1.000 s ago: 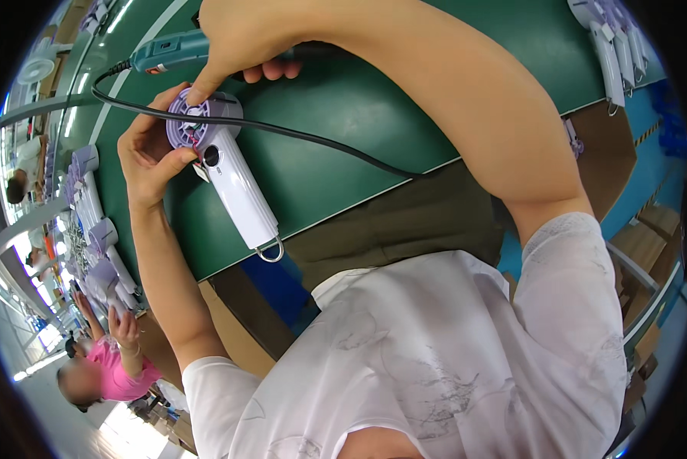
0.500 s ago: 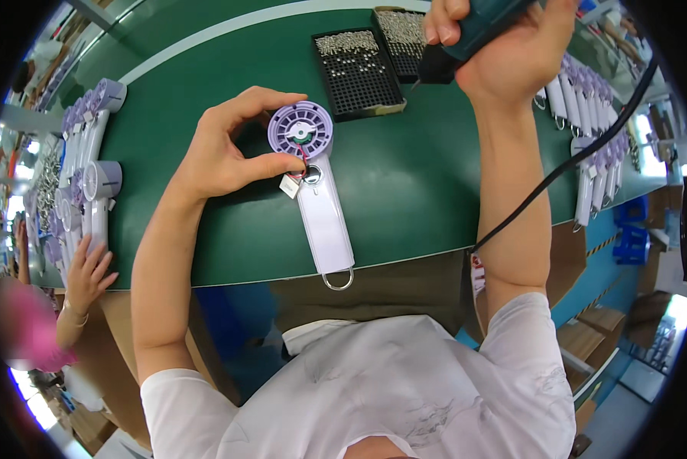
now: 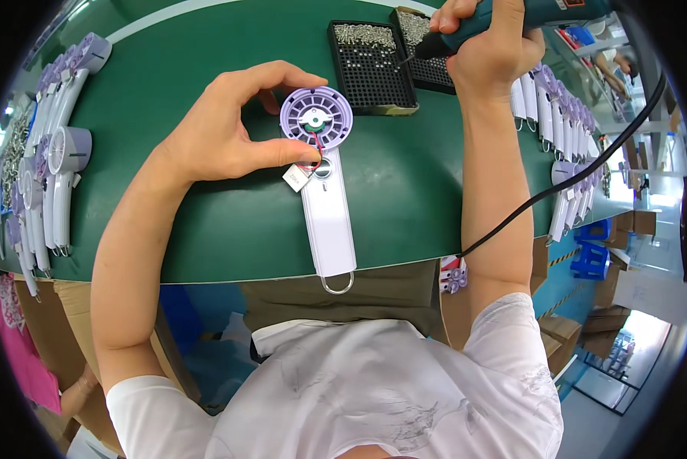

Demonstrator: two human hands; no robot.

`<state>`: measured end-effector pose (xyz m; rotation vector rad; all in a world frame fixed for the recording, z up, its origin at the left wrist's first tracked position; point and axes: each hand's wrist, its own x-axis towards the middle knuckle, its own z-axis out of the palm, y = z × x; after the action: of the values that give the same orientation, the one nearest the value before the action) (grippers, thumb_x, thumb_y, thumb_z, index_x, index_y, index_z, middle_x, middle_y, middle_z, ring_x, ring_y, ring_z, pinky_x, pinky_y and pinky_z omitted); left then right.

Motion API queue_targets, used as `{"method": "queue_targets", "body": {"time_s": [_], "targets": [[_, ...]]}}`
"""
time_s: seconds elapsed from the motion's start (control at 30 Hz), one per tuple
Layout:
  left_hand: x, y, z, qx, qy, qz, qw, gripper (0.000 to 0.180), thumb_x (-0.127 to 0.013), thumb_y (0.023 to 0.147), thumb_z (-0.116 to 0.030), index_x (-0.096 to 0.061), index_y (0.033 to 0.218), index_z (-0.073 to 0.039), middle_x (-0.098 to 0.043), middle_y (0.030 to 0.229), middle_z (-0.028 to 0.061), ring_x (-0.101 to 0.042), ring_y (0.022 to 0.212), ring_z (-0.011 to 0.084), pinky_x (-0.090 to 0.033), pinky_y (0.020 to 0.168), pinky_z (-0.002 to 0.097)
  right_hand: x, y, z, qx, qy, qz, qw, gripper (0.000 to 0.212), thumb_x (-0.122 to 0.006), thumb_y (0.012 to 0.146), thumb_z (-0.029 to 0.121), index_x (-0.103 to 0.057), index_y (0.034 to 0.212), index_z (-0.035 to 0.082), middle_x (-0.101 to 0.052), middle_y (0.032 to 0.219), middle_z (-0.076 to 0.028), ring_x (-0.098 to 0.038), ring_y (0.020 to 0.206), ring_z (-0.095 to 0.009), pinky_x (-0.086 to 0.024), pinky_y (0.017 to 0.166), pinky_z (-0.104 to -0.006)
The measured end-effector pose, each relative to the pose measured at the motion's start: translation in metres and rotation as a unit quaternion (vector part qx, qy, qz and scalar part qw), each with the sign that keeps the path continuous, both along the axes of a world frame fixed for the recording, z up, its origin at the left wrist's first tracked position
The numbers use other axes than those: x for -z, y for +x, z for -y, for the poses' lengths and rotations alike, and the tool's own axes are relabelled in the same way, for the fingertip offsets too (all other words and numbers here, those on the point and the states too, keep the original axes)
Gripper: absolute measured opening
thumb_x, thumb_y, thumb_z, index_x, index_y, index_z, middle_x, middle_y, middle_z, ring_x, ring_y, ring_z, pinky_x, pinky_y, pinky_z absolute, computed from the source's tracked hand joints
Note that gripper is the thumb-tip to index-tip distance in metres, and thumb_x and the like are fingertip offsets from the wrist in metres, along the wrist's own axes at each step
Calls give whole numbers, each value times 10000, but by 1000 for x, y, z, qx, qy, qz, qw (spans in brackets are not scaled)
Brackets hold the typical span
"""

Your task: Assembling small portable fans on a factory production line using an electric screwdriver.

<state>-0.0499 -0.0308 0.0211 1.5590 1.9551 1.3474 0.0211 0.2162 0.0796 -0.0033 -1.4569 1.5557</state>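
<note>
My left hand [image 3: 229, 126] has its thumb and fingers closed around a handheld fan [image 3: 328, 222]. The fan lies on the green table [image 3: 236, 222], its white handle pointing toward me with a wire loop at the end. The purple round head is uncovered, showing a white centre piece, red and black wires and a small white tag [image 3: 297, 177] beside my thumb. My right hand [image 3: 492, 61] grips a dark teal electric screwdriver [image 3: 466, 32] held sideways. The screwdriver's thin bit is over a black screw tray [image 3: 366, 88]; whether it touches a screw I cannot tell.
A second black tray [image 3: 433, 70] of small screws stands beside the first. Rows of fans lie at the left [image 3: 56, 138] and the right [image 3: 561, 115]. A black cable [image 3: 565, 183] curves past my right forearm. A person's pink sleeve [image 3: 34, 367] is at lower left.
My right hand has shifted so the screwdriver lies more level and its bit is over the tray. The left hand keeps its hold on the fan. The other person's hand has left the table edge.
</note>
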Motion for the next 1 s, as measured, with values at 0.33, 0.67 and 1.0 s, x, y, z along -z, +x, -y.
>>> {"method": "queue_targets", "body": {"time_s": [0.33, 0.67, 1.0], "targets": [[3, 1, 0, -2, 16, -5, 1000, 616, -919, 725, -312, -686, 1217, -24, -743, 1078, 77, -688, 983, 196, -512, 821, 320, 7, -2, -7, -11, 14, -1, 1000, 397, -635, 1031, 356, -645, 950, -32, -541, 590, -53, -504, 424, -146, -431, 414, -285], [-1, -1, 1, 7, -14, -5, 1000, 681, -923, 713, -242, -650, 1280, 18, -708, 1154, 77, -642, 977, 146, -500, 916, 298, 14, -5, -14, -18, 17, 9, 1000, 401, -624, 1036, 366, -641, 960, -28, -538, 599, -51, -504, 426, -148, -440, 415, -291], [1, -1, 1, 0, -7, -12, 1000, 676, -930, 706, -247, -668, 1270, 18, -722, 1146, 82, -656, 958, 144, -512, 890, 290, 13, -7, -9, -25, 11, 32, 999, 367, -667, 1016, 332, -609, 881, -4, -548, 578, -57, -523, 421, -156, -424, 407, -290]]}}
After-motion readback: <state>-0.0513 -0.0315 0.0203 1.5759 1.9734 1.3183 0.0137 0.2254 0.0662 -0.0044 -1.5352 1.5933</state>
